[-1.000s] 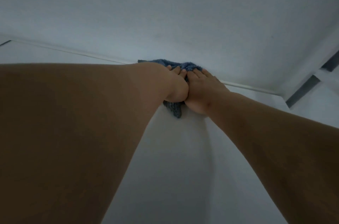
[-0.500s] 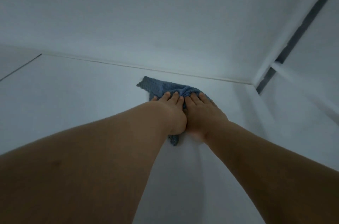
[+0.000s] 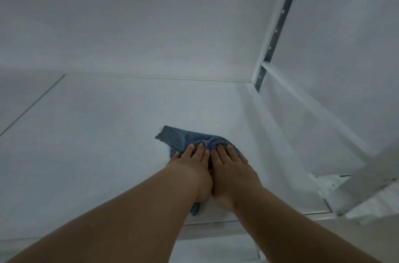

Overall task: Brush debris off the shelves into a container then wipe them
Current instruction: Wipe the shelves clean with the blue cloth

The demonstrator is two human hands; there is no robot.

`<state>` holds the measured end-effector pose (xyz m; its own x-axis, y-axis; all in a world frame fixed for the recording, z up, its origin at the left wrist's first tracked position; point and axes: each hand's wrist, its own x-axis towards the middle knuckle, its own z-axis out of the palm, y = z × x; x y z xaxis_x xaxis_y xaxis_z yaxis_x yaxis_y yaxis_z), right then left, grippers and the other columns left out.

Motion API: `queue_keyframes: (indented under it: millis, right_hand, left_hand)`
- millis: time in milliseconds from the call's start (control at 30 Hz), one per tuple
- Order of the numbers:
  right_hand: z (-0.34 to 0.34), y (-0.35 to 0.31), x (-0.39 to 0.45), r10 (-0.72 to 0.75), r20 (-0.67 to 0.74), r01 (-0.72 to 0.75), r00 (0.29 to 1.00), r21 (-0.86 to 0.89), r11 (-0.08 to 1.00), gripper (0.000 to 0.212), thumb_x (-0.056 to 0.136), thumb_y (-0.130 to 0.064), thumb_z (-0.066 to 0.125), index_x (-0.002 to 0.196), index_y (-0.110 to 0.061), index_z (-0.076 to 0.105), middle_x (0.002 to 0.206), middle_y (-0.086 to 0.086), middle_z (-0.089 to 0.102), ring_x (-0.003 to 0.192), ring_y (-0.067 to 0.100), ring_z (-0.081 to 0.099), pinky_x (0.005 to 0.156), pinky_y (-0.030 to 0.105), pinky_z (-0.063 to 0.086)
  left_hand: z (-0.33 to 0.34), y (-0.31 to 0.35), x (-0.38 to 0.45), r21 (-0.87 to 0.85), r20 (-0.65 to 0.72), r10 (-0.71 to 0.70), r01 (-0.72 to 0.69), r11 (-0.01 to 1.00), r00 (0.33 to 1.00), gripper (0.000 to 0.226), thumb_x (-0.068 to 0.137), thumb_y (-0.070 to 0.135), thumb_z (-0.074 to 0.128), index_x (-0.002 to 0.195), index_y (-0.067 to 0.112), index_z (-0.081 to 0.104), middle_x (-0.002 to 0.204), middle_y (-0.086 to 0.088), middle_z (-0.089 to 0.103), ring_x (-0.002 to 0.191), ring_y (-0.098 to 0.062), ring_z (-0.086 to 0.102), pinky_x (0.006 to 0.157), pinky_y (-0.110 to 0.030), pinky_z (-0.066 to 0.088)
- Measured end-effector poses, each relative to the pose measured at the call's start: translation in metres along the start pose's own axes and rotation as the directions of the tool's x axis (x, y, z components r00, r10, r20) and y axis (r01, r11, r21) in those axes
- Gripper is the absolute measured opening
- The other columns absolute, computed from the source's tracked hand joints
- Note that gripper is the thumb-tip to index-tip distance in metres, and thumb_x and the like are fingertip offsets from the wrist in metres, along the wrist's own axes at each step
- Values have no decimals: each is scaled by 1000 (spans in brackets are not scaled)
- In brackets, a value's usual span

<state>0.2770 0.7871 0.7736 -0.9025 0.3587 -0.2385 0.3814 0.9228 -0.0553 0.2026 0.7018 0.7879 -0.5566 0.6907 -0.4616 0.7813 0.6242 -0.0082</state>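
Dim, bluish cast, soft blur, wide-angle distortion

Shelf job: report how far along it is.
Done, apparently: no debris shows on the white shelf, and no brush or container is in view. In hand: left hand and right hand press a blue cloth flat on the shelf, side by side. Left: the bare shelf around the cloth; other shelves cannot be judged.

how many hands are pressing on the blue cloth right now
2. The left hand lies flat on the left part of the blue cloth; the right hand lies flat beside it on the right part, touching it, on the white shelf.
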Motion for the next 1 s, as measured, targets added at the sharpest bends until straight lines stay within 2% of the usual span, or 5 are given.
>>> queue_keyframes:
  millis: [233,500,700,900,1000]
  right_hand:
    - [2,7,2,-2,-39,3,999,19,1000,73,100,-46,32,155,-17,-6,163,3,-10,149,21,-14,122,39,-3]
    - [-15,42,90,-8,-81,9,997,9,1000,81,95,-49,39,155,-17,-5,163,3,-7,149,21,-12,122,41,1]
    - [-40,84,178,12,-97,-12,995,0,1000,88,92,-56,45,156,-20,-3,163,2,-5,149,21,-8,122,41,3]
    - [-68,132,246,24,-107,-26,994,-18,999,81,94,-53,42,155,-24,-2,163,-1,-5,149,22,-8,120,41,2]
    - [-73,152,276,29,-136,-36,990,-48,998,81,93,-54,39,155,-21,-1,163,1,-3,150,23,-5,122,43,4]
  left_hand:
    - [-2,3,6,19,4,26,-26,999,1000,76,99,33,34,149,17,-21,155,2,-29,145,-23,-20,119,-48,0]
    - [-43,-7,84,-13,-37,11,-12,1000,999,74,99,30,31,149,16,-20,156,1,-27,145,-25,-18,118,-53,4]
    - [-87,-9,172,184,-77,78,-62,981,994,67,101,27,25,148,8,-18,157,-9,-22,145,-28,-20,119,-47,-4]
    - [-128,-7,262,73,-94,10,-3,997,996,69,99,34,22,149,11,-19,157,-5,-23,145,-30,-19,119,-49,0]
    - [-147,-2,282,42,-126,4,1,999,992,67,101,34,23,150,12,-18,158,-6,-22,145,-30,-16,119,-48,-1]
